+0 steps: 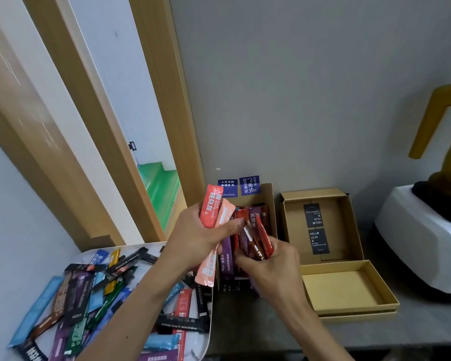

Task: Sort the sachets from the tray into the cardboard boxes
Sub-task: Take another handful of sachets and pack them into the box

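Sachets (102, 295) lay heaped in the tray (209, 321) at near left; the left hand (193, 238) gripped pink sachets (211, 209), long axes running near to far; the right hand (274, 264) clutched red and brown sachets (258, 238) over the part-filled cardboard box (271, 204), which lay directly beneath it.

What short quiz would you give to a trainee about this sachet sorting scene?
1. True or false: the left hand holds pink sachets.
2. Which cardboard box already holds sachets? A: the left box. B: the right box.
3. Fill in: the right hand grips red and brown sachets; the unsorted ones lie on the white ____.
Key: 1 true; 2 A; 3 tray.
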`<state>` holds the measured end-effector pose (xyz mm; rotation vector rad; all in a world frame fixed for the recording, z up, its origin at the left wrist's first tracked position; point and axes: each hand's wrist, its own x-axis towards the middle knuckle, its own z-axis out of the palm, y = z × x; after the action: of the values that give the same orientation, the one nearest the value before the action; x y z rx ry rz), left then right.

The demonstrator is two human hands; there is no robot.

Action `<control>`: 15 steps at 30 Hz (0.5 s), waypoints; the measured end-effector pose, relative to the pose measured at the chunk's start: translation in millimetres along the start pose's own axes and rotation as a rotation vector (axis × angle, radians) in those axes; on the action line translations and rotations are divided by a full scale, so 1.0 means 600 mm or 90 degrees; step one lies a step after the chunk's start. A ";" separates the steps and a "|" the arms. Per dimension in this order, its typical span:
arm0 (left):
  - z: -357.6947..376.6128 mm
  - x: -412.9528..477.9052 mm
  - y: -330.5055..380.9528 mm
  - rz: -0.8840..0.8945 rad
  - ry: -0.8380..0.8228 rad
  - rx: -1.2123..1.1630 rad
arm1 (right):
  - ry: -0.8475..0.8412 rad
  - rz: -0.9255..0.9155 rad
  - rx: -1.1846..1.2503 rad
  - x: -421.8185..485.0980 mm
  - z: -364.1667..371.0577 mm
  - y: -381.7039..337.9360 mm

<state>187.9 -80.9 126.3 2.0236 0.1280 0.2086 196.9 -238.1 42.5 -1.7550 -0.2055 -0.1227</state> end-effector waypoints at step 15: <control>-0.015 0.020 -0.015 0.052 0.102 0.043 | 0.001 0.044 0.016 -0.020 -0.002 0.021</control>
<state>197.8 -66.8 123.5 2.0800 0.1556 0.4230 187.8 -242.6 28.1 -1.7340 -0.1443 -0.0717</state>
